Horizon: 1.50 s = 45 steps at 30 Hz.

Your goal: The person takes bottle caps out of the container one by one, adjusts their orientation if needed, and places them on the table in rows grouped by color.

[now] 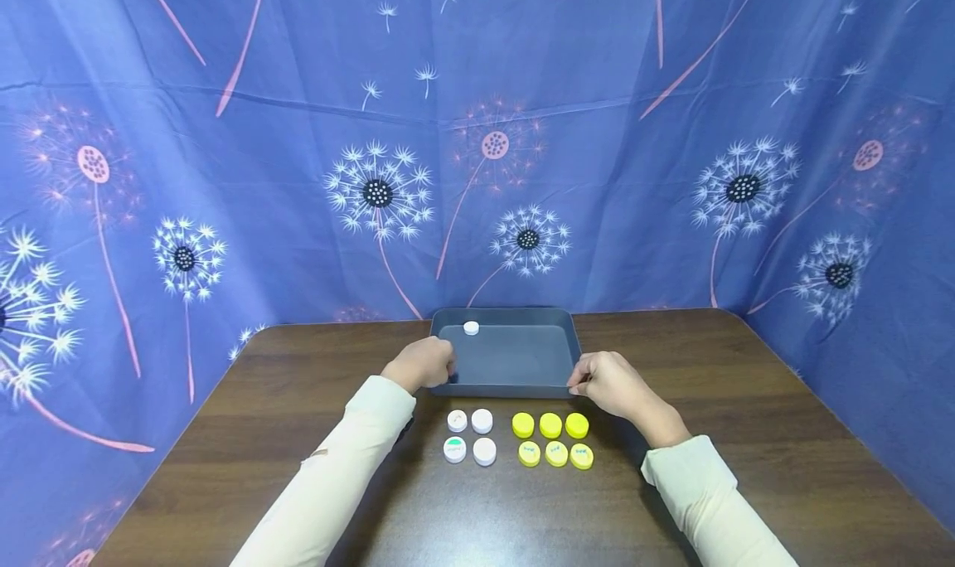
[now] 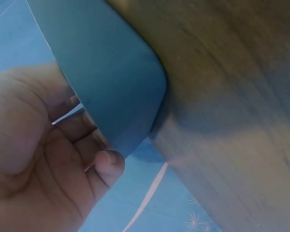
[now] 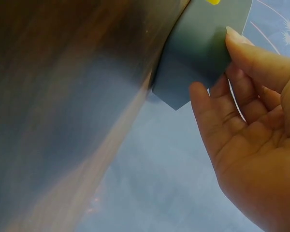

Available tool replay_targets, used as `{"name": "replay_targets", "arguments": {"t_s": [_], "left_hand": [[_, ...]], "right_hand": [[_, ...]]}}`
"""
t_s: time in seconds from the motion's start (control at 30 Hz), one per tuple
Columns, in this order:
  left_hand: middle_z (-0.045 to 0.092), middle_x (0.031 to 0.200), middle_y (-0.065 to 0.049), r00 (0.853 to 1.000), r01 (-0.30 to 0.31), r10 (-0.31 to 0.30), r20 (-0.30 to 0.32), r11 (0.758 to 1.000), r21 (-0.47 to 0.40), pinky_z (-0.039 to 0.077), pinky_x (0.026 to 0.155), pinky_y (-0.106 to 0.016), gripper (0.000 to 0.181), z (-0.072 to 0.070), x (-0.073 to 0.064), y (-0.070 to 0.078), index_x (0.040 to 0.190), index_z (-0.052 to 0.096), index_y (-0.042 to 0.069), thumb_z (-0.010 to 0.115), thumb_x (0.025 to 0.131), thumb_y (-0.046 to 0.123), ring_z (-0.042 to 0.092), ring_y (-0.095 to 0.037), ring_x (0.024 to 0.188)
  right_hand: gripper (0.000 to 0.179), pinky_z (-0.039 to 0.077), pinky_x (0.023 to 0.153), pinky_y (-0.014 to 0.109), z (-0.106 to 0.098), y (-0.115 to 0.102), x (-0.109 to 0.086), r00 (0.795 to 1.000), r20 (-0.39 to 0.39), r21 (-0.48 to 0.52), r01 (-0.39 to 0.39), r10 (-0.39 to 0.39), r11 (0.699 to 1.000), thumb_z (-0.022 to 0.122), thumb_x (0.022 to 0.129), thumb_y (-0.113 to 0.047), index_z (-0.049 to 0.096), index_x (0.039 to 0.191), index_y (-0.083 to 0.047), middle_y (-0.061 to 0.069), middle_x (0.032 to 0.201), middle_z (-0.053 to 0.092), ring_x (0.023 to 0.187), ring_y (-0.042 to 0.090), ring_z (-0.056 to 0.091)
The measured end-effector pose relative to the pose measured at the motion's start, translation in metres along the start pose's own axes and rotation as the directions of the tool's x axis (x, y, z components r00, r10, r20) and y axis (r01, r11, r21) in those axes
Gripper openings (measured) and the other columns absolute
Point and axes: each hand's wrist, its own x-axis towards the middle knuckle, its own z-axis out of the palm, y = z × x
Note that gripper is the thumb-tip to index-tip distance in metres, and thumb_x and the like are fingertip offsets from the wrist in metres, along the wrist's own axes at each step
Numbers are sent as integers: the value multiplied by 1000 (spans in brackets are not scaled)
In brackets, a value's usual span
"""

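Observation:
A dark grey rectangular tray (image 1: 515, 356) lies at the far side of the table, with one white bottle cap (image 1: 471, 328) inside near its back left. My left hand (image 1: 421, 364) grips the tray's near left corner; in the left wrist view, its fingers bend over the rim of the tray wall (image 2: 111, 72). At the near right corner my right hand (image 1: 613, 383) pinches the rim. The right wrist view has the thumb (image 3: 253, 55) against the outer wall (image 3: 195, 58) and other fingers behind the edge.
In front of the tray, several white caps (image 1: 482, 421) stand in two rows on the left. Several yellow caps (image 1: 550, 425) form two rows to their right. The brown wooden table (image 1: 746, 401) meets a blue dandelion-patterned cloth (image 1: 627, 219) behind.

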Motion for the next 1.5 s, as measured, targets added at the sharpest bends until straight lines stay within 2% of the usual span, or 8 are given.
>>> {"name": "replay_targets", "arguments": {"t_s": [0.27,0.37,0.5,0.8,0.93,1.1,1.27,1.5], "left_hand": [[70,85,3,999,-21,18,-38,998,-60,53,74,-34,10,6,0,-7,90,75,13,78,81,9,58,-12,74],[70,86,3,995,-38,31,-91,997,-72,53,74,-36,14,6,1,-8,94,75,13,81,82,18,61,-12,76],[70,88,2,980,-77,50,-194,988,-132,53,77,-39,15,4,1,-5,99,74,11,78,86,18,64,-16,82],[65,94,0,953,-170,89,-289,947,-272,51,76,-34,17,-2,1,0,103,74,7,72,89,14,59,-15,84],[64,104,-1,959,-159,59,-278,922,-353,49,71,-31,24,-1,-4,3,115,72,8,68,92,12,53,-13,80],[65,121,-4,958,-171,46,-284,885,-433,48,74,-33,33,2,-17,6,130,66,11,61,97,9,54,-15,87],[67,110,-1,948,-221,74,-311,855,-470,51,81,-38,27,4,-32,2,122,70,11,62,97,6,57,-15,94],[65,98,2,927,-265,88,-366,843,-469,52,78,-34,8,6,-45,-4,98,71,10,73,90,8,60,-13,88]], "right_hand": [[15,53,71,34,2,1,0,1000,20,12,14,-14,1000,78,81,1,77,75,-13,-7,77,68,77,12,63],[16,53,71,34,3,1,0,1000,22,9,15,-15,1000,78,80,2,77,75,-13,-5,77,69,77,12,63],[16,53,70,35,1,1,-1,1000,2,10,15,-15,1000,78,80,3,77,74,-12,-5,77,68,75,12,63],[17,51,68,31,0,2,-2,1000,1,3,31,-31,1000,77,81,3,77,74,-13,-8,76,68,74,11,62],[15,51,67,30,-1,0,-2,999,4,5,45,-45,999,77,81,2,77,74,-12,-7,78,68,74,10,63],[14,52,69,32,-3,-2,-3,1000,9,14,27,-27,1000,76,82,2,77,75,-10,-6,79,68,76,12,64],[15,55,80,41,-2,-2,-3,1000,3,9,27,-27,1000,76,81,3,77,75,-11,-7,79,68,85,20,67],[16,54,84,43,-1,1,-4,999,-9,1,36,-36,999,77,80,3,77,74,-12,-6,78,69,89,22,67]]}}
